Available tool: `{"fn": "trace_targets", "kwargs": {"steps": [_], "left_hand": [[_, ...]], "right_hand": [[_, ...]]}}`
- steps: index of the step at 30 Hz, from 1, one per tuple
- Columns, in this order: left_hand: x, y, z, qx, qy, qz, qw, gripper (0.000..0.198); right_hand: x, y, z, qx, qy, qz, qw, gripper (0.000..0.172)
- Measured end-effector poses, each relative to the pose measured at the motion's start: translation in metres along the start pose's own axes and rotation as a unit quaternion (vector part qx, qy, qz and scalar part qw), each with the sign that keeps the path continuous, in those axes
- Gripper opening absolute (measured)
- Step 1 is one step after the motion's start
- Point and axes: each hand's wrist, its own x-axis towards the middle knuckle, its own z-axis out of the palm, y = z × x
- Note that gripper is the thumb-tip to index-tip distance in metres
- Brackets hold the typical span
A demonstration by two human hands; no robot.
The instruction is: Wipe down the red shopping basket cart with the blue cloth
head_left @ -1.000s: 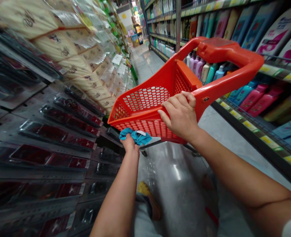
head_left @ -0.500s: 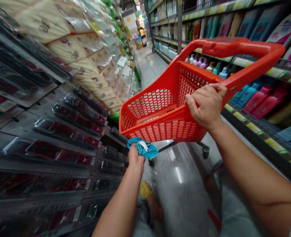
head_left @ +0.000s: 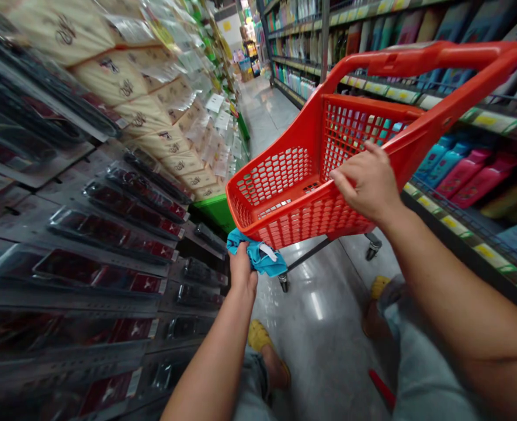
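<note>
A red plastic mesh shopping cart (head_left: 276,181) sits at centre right of the frame. The right hand (head_left: 365,181) curls its fingers over the cart's red side rail (head_left: 433,123), while the closed left hand (head_left: 243,272) grips a crumpled blue cloth (head_left: 258,254) just below the cart's near edge. Pink and teal plastic bottles (head_left: 472,178) line the shelves at right, black-and-red blister packs (head_left: 96,269) hang at left, and a polished grey floor (head_left: 319,345) runs below

- Single head-worn camera is fitted;
- View is directed forward and down the shop aisle (head_left: 262,111);
- Left hand (head_left: 243,272), right hand (head_left: 365,184) and red shopping trolley (head_left: 284,204) are framed close up.
</note>
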Motion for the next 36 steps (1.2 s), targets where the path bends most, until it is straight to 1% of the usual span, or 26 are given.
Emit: {"fn": "trace_targets", "kwargs": {"steps": [3, 6, 9, 11, 13, 15, 16, 17, 19, 21, 23, 25, 27, 28, 30, 33, 35, 36], "left_hand": [[-0.011, -0.007, 0.01, 0.007, -0.014, 0.013, 1.0, 0.029], [-0.024, -0.007, 0.022, 0.018, -0.027, 0.03, 0.999, 0.03], [-0.036, 0.0, 0.03, 0.017, -0.02, 0.076, 0.997, 0.028], [-0.042, 0.007, 0.033, 0.025, -0.005, 0.148, 0.989, 0.029], [-0.043, 0.015, 0.033, 0.093, -0.025, 0.255, 0.962, 0.03], [-0.038, 0.021, 0.032, 0.188, -0.062, 0.345, 0.918, 0.029], [-0.034, 0.023, 0.031, 0.223, -0.073, 0.368, 0.9, 0.029], [-0.029, 0.024, 0.03, 0.239, -0.071, 0.375, 0.893, 0.028], [-0.02, 0.023, 0.028, 0.239, -0.045, 0.369, 0.897, 0.027], [-0.019, 0.019, 0.027, 0.231, -0.027, 0.358, 0.904, 0.026], [-0.029, 0.011, 0.027, 0.227, -0.036, 0.365, 0.902, 0.025], [-0.045, 0.002, 0.029, 0.221, -0.065, 0.376, 0.897, 0.024], [-0.057, -0.006, 0.033, 0.197, -0.08, 0.357, 0.91, 0.024], [-0.058, -0.008, 0.035, 0.181, -0.074, 0.336, 0.921, 0.024], [-0.05, -0.009, 0.04, 0.155, -0.047, 0.292, 0.943, 0.024], [-0.023, -0.009, 0.046, 0.142, -0.014, 0.253, 0.957, 0.023], [-0.009, -0.015, 0.049, 0.135, -0.011, 0.223, 0.965, 0.023], [-0.007, -0.022, 0.05, 0.13, -0.016, 0.205, 0.97, 0.024]], "right_hand": [[-0.008, -0.038, 0.023, 0.044, -0.076, -0.05, 0.995, 0.029], [-0.013, -0.066, 0.043, 0.073, -0.104, -0.06, 0.99, 0.03], [-0.013, -0.077, 0.052, 0.082, -0.1, -0.035, 0.991, 0.035], [-0.012, -0.077, 0.053, 0.084, -0.092, -0.015, 0.992, 0.041], [-0.011, -0.075, 0.05, 0.09, -0.082, -0.001, 0.993, 0.043], [-0.013, -0.074, 0.045, 0.094, -0.064, 0.012, 0.993, 0.044], [-0.015, -0.074, 0.042, 0.096, -0.054, 0.021, 0.994, 0.045], [-0.018, -0.073, 0.039, 0.098, -0.044, 0.029, 0.994, 0.047], [-0.023, -0.071, 0.032, 0.103, -0.025, 0.043, 0.993, 0.051], [-0.028, -0.065, 0.025, 0.107, -0.014, 0.05, 0.993, 0.055], [-0.03, -0.057, 0.017, 0.104, -0.009, 0.057, 0.993, 0.058], [-0.03, -0.049, 0.009, 0.097, -0.012, 0.066, 0.993, 0.061], [-0.03, -0.047, 0.003, 0.092, -0.024, 0.071, 0.993, 0.062], [-0.03, -0.049, 0.0, 0.089, -0.037, 0.064, 0.993, 0.062], [-0.031, -0.06, -0.002, 0.069, -0.081, 0.027, 0.994, 0.062], [-0.035, -0.083, 0.0, -0.007, -0.146, -0.032, 0.989, 0.059], [-0.037, -0.093, 0.004, -0.055, -0.173, -0.037, 0.983, 0.056], [-0.037, -0.096, 0.006, -0.069, -0.183, -0.031, 0.98, 0.055]]}}
